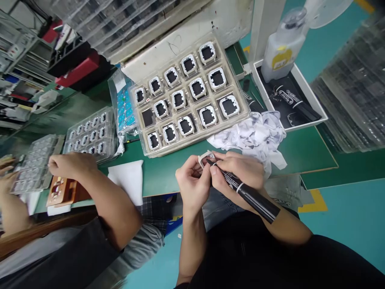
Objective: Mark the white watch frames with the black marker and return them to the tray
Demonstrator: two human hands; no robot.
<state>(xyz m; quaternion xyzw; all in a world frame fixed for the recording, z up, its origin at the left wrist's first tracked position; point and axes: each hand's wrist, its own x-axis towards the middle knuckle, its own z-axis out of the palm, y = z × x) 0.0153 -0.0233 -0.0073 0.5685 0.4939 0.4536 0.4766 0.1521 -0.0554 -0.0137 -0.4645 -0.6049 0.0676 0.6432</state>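
My left hand (194, 182) grips a small whitish watch-case frame (205, 156) between thumb and fingers, just past the table's front edge. In my right hand (237, 170) is a black marker pen (252, 196), its tip pointing into the opening of that frame. Whether the tip touches the frame I cannot tell. Beyond my hands lies a clear plastic tray (192, 141) with rows of similar frames (208, 116). One pocket (148, 117) in its left column holds no frame. A crumpled white cloth (249, 134) sits just beyond my right hand.
At right, a white box (323, 119) holds a bottle (282, 52) and another black marker (297, 104). Stacked clear trays (351, 92) stand beyond. To the left, a co-worker's arm (105, 192) reaches over an orange-brown fixture (64, 190), near a smaller tray (90, 134) and a folded white cloth (128, 180).
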